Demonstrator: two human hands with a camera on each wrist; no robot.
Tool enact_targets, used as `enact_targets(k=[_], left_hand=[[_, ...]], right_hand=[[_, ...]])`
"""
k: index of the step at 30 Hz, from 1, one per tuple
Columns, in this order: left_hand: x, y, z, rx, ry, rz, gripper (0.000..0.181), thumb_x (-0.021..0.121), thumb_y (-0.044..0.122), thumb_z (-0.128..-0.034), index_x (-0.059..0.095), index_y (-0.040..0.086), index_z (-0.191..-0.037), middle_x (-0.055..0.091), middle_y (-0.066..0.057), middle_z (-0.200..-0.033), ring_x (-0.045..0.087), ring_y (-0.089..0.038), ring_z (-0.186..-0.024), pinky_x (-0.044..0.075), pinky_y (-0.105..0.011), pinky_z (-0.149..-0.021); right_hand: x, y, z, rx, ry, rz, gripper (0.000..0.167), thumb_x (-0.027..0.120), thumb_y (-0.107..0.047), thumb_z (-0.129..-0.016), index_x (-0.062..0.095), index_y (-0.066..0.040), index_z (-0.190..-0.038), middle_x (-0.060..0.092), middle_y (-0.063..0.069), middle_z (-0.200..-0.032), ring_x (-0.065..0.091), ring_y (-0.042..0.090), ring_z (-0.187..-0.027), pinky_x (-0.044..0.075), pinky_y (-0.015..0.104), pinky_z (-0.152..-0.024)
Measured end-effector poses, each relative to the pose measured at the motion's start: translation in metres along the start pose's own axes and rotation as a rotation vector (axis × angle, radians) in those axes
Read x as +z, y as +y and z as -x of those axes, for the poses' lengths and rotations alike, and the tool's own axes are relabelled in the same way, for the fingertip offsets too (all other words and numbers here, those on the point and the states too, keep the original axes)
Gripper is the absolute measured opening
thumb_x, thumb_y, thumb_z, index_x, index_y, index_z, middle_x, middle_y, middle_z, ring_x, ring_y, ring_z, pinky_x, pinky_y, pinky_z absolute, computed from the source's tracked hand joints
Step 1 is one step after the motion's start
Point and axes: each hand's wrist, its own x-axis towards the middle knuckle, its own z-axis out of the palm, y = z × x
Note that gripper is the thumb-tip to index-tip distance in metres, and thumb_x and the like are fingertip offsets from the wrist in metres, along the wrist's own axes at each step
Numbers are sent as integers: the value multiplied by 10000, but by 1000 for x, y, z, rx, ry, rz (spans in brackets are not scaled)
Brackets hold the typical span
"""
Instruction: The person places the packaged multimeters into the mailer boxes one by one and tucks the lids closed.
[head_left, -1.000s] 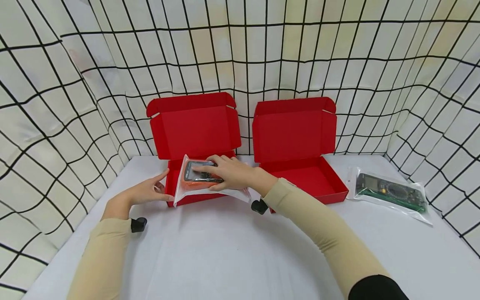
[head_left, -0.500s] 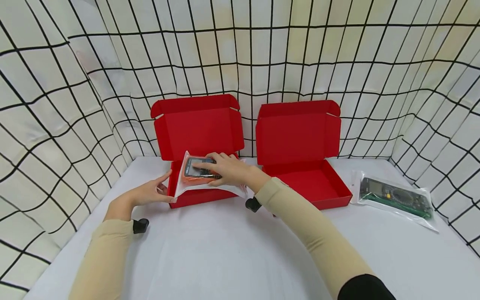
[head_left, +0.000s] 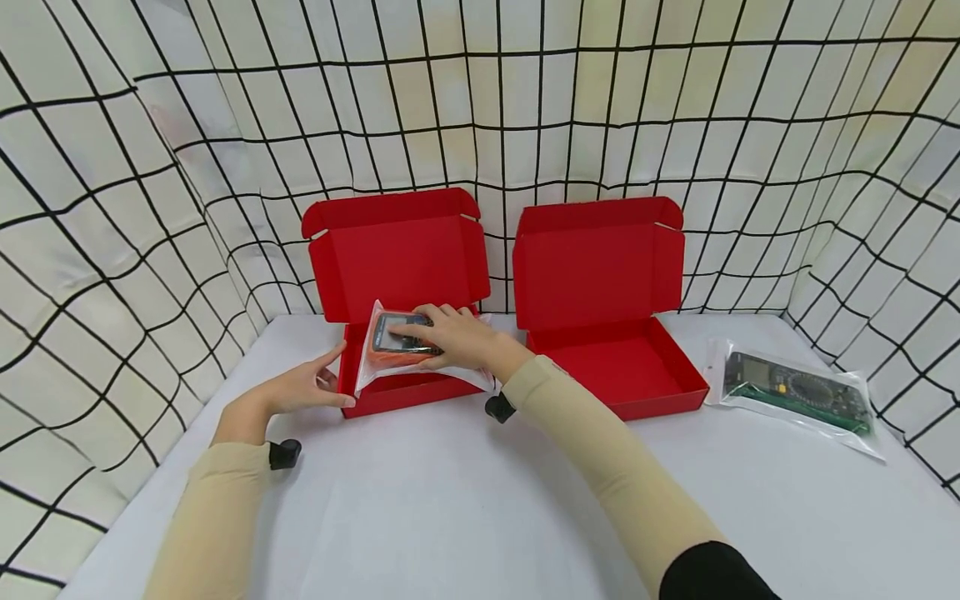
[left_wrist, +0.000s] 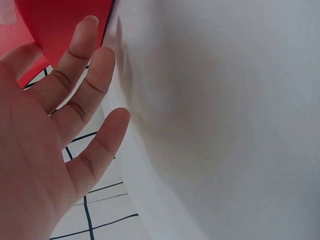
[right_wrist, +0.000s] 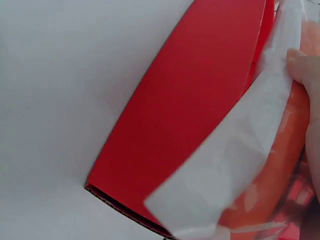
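**Right hand (head_left: 461, 337) grips an orange-cased black multimeter in a clear plastic bag (head_left: 390, 345) at a red cardboard box (head_left: 412, 394)**

In the head view, the right hand comes over the bagged meter from its right, fingers spread across the face and thumb at the near edge, pinching it between them. The meter is directly beneath those fingers, at the mouth of the box, its near plastic edge overlapping the front wall; how deep it lies cannot be told. To the left of the gripping fingers, the left hand (head_left: 300, 388) touches the box's near left corner, its digits spread apart. Beyond the right fingers stands the box's raised lid (head_left: 401, 258). To their right is a second red cardboard box (head_left: 660, 406), lid up. Farther right, well apart from the fingers, a green-cased black multimeter in a clear plastic bag (head_left: 801, 390) lies on the white-covered table (head_left: 412, 500).

In the left wrist view, the left fingers are loosely extended with gaps between them. The red box wall is at the upper fingertips, and the white table surface spreads to the right of the fingers.

In the right wrist view, a digit of the right hand presses the clear plastic against the orange casing; the other fingers are hidden. Below and left of that digit, a whitish plastic edge covers part of the red front wall.
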Motion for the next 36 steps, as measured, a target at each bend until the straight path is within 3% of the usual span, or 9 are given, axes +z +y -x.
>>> enact_targets(k=[10,21,30,36], left_hand=[[0,-1,5,-24,7,12,1144,817,311,-873,2,73,-1641,544,-170,-1181,536,-327,-1132,564,-440,-895],[-1,-1,5,-10,14,16,1127,808,311,-884,7,79,-1642,542,-164,-1174,538,-326,-1129,568,-440,-893],[-4,4,2,-26,24,14,1119,804,324,-889,12,108,-1650,533,-175,-1200,529,-339,-1153,546,-465,-933],[1,0,4,-38,16,39,1125,813,309,-881,18,92,-1647,538,-177,-1203,530,-340,-1154,550,-464,-929]], right_hand=[[5,-2,-12,9,48,63,844,731,-487,-926,264,-409,-1624,314,53,-1613,374,218,-1383,418,465,-1087],[5,-2,-27,-12,31,177,857,742,-467,-923,264,-386,-1629,276,71,-1638,351,253,-1417,371,474,-1133],[-7,2,-32,-19,57,241,841,743,-453,-927,276,-390,-1624,267,68,-1643,344,253,-1428,369,455,-1133],[8,2,-28,-10,24,225,863,746,-434,-929,245,-399,-1631,249,60,-1649,317,253,-1443,336,466,-1157]])
